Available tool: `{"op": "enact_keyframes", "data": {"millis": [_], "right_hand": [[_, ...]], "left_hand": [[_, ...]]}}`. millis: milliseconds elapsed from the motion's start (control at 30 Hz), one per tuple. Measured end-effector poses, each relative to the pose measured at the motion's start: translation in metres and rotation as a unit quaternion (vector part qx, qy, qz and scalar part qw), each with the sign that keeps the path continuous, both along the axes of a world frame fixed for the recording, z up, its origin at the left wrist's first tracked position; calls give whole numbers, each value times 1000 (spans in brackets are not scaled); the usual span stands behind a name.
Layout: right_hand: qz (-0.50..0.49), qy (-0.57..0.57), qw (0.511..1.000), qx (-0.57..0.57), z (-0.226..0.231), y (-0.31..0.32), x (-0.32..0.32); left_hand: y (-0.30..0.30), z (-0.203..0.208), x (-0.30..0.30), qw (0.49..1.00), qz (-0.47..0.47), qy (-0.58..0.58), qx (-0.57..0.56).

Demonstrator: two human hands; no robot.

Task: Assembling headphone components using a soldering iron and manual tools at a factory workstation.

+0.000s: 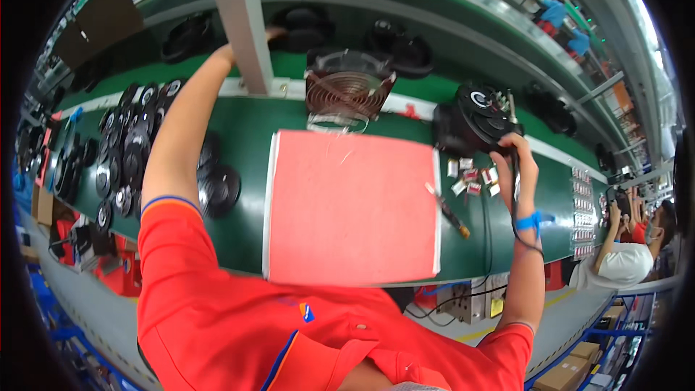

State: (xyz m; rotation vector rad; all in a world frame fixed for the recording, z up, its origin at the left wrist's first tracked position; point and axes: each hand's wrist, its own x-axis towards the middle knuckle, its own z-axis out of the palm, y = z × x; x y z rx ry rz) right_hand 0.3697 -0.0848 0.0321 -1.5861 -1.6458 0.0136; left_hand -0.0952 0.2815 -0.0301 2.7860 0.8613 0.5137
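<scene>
Your right hand [515, 156] is raised at the far right edge of the tabletop [246, 137], its fingers closed around a dark cable [515, 206] that hangs down past your wrist, where you wear a blue wristband [532, 221]. Just beside that hand, on the side toward the belt, sits a black round motor [474, 119] with a white ring on its face; the hand is near it, and whether it touches is hard to tell.

Your left arm stretches far forward across the tabletop. Your left hand [274, 33] is mostly hidden behind a grey upright post [242, 22], so you cannot tell whether its fingers are apart or together. It reaches toward black round parts [304, 27] lying beyond the post.

In front of you lies a pink mat [351, 210]. A small screwdriver [447, 211] rests at its right edge, and small red and white packets [470, 177] lie just past that. A wire fan guard [349, 90] stands behind the mat. Many black discs [127, 148] are stacked at your left.
</scene>
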Motion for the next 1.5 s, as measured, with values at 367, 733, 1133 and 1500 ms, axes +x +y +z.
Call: {"op": "enact_keyframes", "data": {"millis": [367,733,1133,1500], "right_hand": [[-5,-114,991,68,-13,96,19],[90,-176,979,42,-14,-53,-40],[204,-79,972,88,0,-46,-132],[196,-32,979,44,-24,-62,-139]], "left_hand": [[-25,41,-19,975,179,-105,79],[-276,143,-165,816,487,-300,86],[-327,49,61,914,95,-113,-377],[-312,30,108,995,45,-51,-69]]}}
